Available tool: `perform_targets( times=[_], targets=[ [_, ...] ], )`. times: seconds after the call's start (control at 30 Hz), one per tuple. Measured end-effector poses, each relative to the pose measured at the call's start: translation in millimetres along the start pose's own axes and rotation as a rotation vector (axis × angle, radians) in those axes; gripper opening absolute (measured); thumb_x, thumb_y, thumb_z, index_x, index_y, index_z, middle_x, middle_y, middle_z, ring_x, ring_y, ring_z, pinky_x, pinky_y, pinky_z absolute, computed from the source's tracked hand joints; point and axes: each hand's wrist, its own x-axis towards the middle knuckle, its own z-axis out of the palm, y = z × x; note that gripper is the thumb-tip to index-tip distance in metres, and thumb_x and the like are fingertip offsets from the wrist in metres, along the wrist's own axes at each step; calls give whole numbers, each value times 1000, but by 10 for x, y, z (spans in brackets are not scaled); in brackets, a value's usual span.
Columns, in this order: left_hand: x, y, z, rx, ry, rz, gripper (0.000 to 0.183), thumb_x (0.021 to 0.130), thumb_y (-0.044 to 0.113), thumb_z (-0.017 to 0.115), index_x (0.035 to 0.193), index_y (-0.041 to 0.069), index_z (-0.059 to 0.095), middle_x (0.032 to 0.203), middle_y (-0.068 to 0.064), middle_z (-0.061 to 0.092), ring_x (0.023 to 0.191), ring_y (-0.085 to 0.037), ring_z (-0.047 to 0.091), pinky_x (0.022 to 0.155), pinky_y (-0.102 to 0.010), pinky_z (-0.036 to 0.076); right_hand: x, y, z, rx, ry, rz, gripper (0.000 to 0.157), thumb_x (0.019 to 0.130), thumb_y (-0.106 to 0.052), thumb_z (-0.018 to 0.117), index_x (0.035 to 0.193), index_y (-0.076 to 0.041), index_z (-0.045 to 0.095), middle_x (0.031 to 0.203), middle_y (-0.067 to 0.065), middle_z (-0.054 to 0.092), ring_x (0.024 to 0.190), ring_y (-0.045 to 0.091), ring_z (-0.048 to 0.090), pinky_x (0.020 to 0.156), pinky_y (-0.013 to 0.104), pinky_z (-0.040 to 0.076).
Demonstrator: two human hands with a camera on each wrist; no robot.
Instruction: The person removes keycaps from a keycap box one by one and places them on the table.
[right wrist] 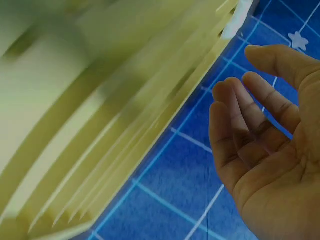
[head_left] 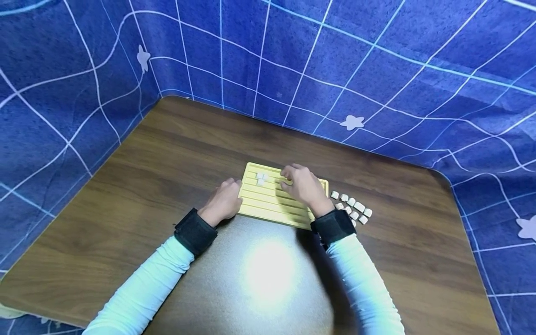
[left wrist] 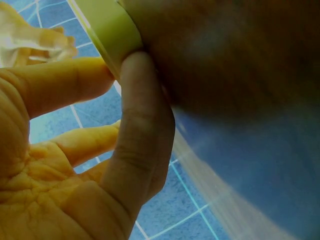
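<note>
A yellow tray (head_left: 268,202) with raised parallel ridges lies on the table. My left hand (head_left: 223,200) is at its left edge, and in the left wrist view a thumb and finger pinch the tray's rim (left wrist: 112,30). Over the tray's right half hovers my right hand (head_left: 302,184). Its fingers (right wrist: 222,125) are loosely bent and its thumb stands apart, with nothing between them. A few small white blocks (head_left: 261,182) sit together on the ridges near the tray's upper left. The right hand and wrist hide part of the tray's right side.
Several loose small white blocks (head_left: 359,206) lie in uneven rows on the wooden table (head_left: 188,135), just right of the tray, partly behind the right wrist. A blue grid-patterned curtain (head_left: 293,56) borders the table's far and side edges.
</note>
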Motion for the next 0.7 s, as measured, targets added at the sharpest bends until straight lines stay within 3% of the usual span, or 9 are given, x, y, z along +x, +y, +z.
perform_targets(
  times=[0.43,0.7],
  targets=[
    [-6,-14,8,-8,10,20,52,91,10,54,137,-9,39,139,-33,41,124,-44,41,103,-56,40,267,-207,110,5,-79,36,21,84,-20,67,101,-7,68,95,8,67,85,18,63,77,38,56],
    [-14,-29,15,-6,37,39,49,89,9,57,132,-10,45,128,-31,51,113,-43,50,95,-56,47,372,-251,198,-18,-158,77,20,82,-19,70,99,-11,68,97,4,68,84,17,63,76,38,57]
  ],
)
